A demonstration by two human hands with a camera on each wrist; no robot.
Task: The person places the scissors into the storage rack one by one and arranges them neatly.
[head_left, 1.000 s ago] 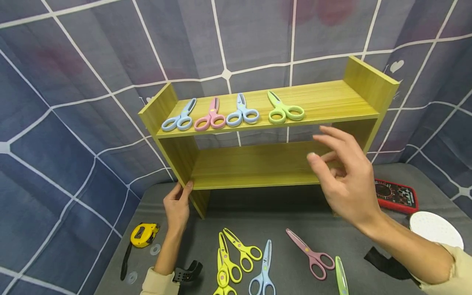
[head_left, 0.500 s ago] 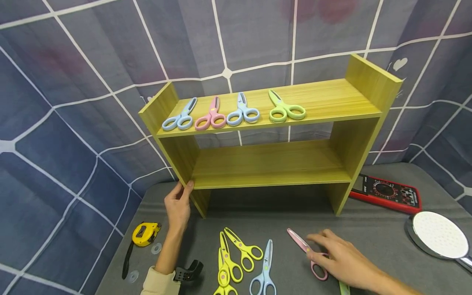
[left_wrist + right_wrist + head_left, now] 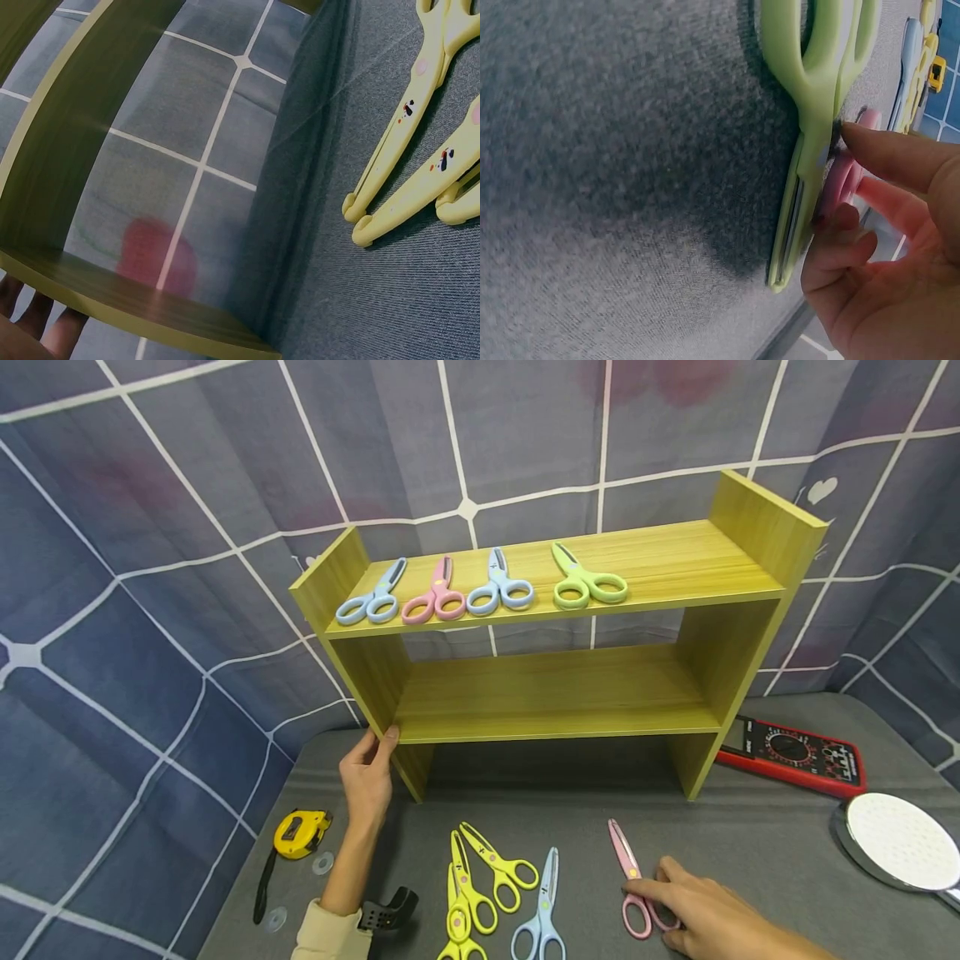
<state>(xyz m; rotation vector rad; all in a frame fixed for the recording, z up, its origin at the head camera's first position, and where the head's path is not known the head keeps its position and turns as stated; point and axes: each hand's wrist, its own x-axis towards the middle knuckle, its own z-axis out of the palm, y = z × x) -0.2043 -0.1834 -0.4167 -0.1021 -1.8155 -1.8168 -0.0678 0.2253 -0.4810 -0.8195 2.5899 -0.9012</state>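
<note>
My left hand grips the lower left side panel of a two-tier wooden shelf, thumb at the front edge. At the front right, my right hand pinches pink scissors by the handles, their blades pointing toward the shelf. Green scissors lie right beside that hand in the right wrist view; the head view hides them behind it. Along the upper board runs a row: blue scissors, pink scissors, blue scissors and green scissors.
Several yellow scissors and blue scissors lie on the grey cloth before the shelf. A yellow tape measure and clear discs are at left. On the right are a red multimeter and a white-faced shower head.
My right hand has come down from in front of the shelf to the pink scissors on the cloth, which have turned to point more straight ahead. My left hand stays at the side panel.
</note>
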